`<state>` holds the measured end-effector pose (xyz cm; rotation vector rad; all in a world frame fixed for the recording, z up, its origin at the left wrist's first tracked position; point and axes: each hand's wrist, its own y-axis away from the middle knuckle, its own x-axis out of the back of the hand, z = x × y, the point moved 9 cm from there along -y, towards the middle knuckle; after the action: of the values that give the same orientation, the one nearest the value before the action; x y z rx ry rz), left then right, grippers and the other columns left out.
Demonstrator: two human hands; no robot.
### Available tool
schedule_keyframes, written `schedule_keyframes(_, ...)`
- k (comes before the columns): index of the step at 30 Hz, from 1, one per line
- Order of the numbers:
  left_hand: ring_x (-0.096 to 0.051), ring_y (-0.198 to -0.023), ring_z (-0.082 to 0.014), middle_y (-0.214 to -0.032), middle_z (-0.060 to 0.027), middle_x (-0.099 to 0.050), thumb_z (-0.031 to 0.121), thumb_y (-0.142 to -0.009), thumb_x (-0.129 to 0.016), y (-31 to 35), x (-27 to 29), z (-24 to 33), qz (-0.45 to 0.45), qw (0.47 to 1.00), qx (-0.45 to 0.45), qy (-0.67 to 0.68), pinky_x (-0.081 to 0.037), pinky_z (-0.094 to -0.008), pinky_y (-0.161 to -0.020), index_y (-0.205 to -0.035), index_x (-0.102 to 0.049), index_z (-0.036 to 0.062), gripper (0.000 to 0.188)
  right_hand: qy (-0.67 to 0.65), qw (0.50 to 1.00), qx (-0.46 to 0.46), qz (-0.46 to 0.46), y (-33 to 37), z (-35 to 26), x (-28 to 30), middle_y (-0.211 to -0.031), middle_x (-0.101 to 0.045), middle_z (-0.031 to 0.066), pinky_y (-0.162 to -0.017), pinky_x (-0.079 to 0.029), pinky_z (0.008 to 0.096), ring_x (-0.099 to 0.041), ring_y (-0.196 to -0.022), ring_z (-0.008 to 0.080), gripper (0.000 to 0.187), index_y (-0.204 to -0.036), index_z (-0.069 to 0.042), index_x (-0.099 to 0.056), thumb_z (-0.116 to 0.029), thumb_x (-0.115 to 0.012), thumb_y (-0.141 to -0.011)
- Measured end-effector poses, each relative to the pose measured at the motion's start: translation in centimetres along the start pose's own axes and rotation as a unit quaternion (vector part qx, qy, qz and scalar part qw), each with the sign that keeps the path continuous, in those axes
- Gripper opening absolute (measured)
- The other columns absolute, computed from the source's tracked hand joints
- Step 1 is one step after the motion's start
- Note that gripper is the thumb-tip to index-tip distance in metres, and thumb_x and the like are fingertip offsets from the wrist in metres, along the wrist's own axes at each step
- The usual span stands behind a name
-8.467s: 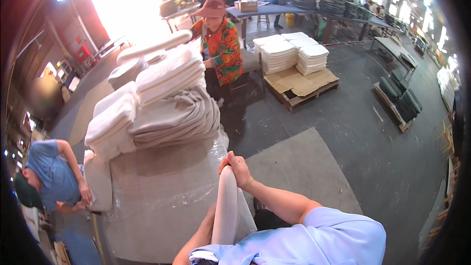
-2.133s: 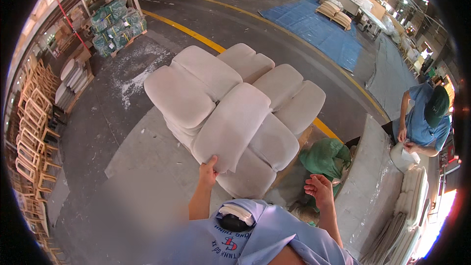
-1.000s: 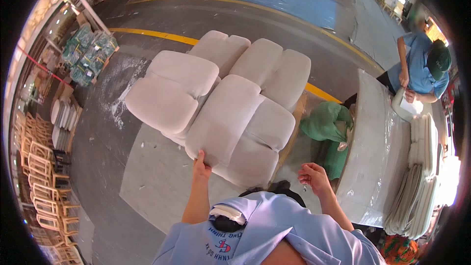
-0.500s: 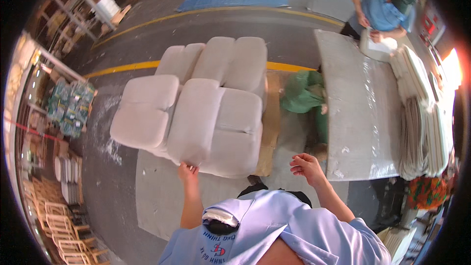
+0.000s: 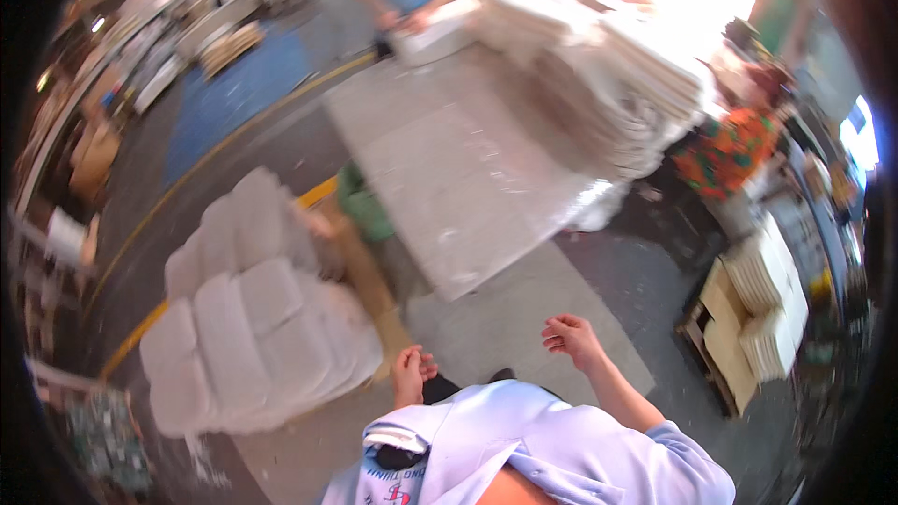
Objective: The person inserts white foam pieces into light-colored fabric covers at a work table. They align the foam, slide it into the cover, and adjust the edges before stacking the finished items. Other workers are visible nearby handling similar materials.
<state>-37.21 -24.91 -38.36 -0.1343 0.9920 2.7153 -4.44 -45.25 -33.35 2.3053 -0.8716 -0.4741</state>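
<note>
Cushions (image 5: 224, 323), pale, stacked left of the table (image 5: 449, 196): likely light, soft, hardly fragile; best held by opposite edges. Left hand (image 5: 412, 376): short of the table's near corner, slightly left. Right hand (image 5: 572, 340): right of that corner. Both hands' fingers loosely curled, empty.

Pale, rounded cushions (image 5: 230, 339) in stacks

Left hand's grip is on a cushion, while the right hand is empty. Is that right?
Not quite: the left hand is empty, its grip apart from the cushion pile, as the head view shows. The right hand is empty, as you say.
</note>
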Motion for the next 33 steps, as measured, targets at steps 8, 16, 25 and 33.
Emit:
schedule_keyframes(8,-0.074,-0.070,-0.0189,-0.097,-0.0130,-0.076,0.016,-0.109,-0.054,0.0,-16.1,-0.7,-0.168,0.966,0.001,-0.194,-0.060,-0.0319,-0.060,-0.121,-0.066,0.0032,0.022,-0.103,0.992,-0.002,0.068,4.3,3.4,10.4,-0.101,-0.075,0.0090,-0.073,-0.061,0.0333,-0.074,-0.084,0.0198,0.023,-0.117,-0.004,-0.069,-0.025,-0.065,-0.107)
schedule_keyframes(16,-0.072,-0.067,-0.0194,-0.097,-0.0127,-0.075,0.014,-0.109,-0.053,-5.9,-24.3,1.3,-0.162,0.959,-0.012,-0.232,-0.059,-0.0333,-0.056,-0.119,-0.066,0.0045,0.019,-0.140,0.987,-0.039,0.062,1.3,1.4,13.4,-0.102,-0.074,0.0102,-0.074,-0.061,0.0337,-0.073,-0.081,0.0195,0.025,-0.119,-0.003,-0.068,-0.025,-0.066,-0.107)
schedule_keyframes(25,-0.071,-0.070,-0.0180,-0.095,-0.0110,-0.074,0.015,-0.110,-0.054,-12.4,-35.9,5.4,-0.213,0.947,-0.030,-0.240,-0.059,-0.0319,-0.061,-0.119,-0.066,0.0038,0.019,-0.180,0.943,0.249,0.131,-6.6,-27.8,30.5,-0.092,-0.074,0.0075,-0.065,-0.057,0.0345,-0.068,-0.071,0.0163,0.031,-0.120,-0.005,-0.066,-0.031,-0.070,-0.103)
schedule_keyframes(33,-0.071,-0.068,-0.0205,-0.097,-0.0123,-0.072,0.017,-0.110,-0.052,-18.3,-35.7,14.2,-0.099,0.965,-0.110,-0.214,-0.059,-0.0343,-0.059,-0.122,-0.063,0.0045,0.021,-0.180,0.903,0.341,0.191,-12.5,-49.8,40.6,-0.107,-0.076,0.0088,-0.068,-0.060,0.0336,-0.071,-0.077,0.0167,0.030,-0.129,-0.009,-0.062,-0.026,-0.067,-0.105)
